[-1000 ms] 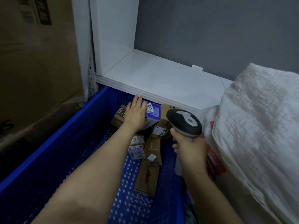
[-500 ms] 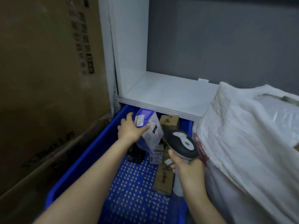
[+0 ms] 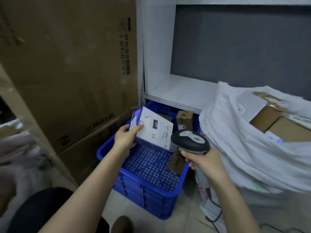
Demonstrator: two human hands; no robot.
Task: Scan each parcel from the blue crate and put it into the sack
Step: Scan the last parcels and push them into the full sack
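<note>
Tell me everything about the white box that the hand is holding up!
The white box looks like cardboard, with blue along its left edge. Its big face carries a printed label with a black patch reading 231, and a smaller sticker sits on the blue side. It is tilted and held up over the blue crate. The left hand grips its lower left corner, thumb on the top face. The scanner in the right hand sits close by its lower right corner; whether they touch is unclear.
</note>
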